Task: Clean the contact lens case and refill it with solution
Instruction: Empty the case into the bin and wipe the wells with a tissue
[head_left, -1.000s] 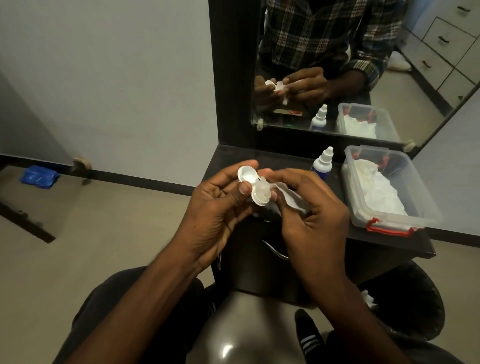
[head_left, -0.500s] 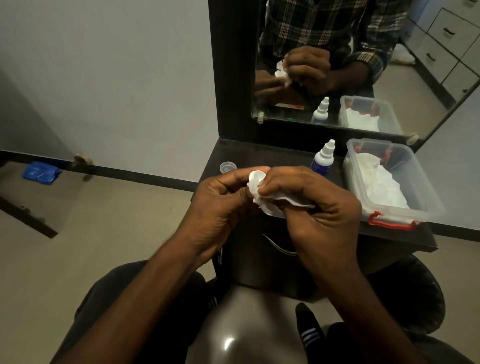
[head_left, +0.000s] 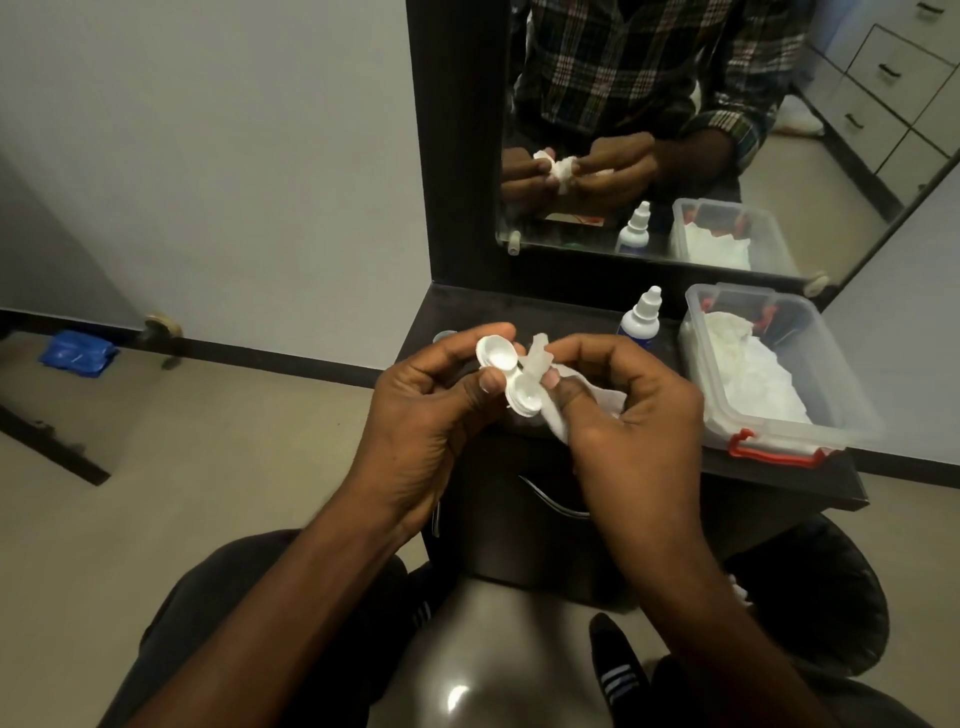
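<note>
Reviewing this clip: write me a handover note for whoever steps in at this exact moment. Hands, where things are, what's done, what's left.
Left hand: grips the lens case, both wells open and facing up, held above the dresser top.
Right hand: pinches a tissue, its twisted tip beside the case, not in a well.
Solution bottle: upright on the dresser, cap on, left of the clear tub of tissues.
A small cap seems to lie on the dresser behind the left hand; mostly hidden.
Done: case opened, wiping under way.
Left: finish wiping, fill both wells, cap them.
</note>
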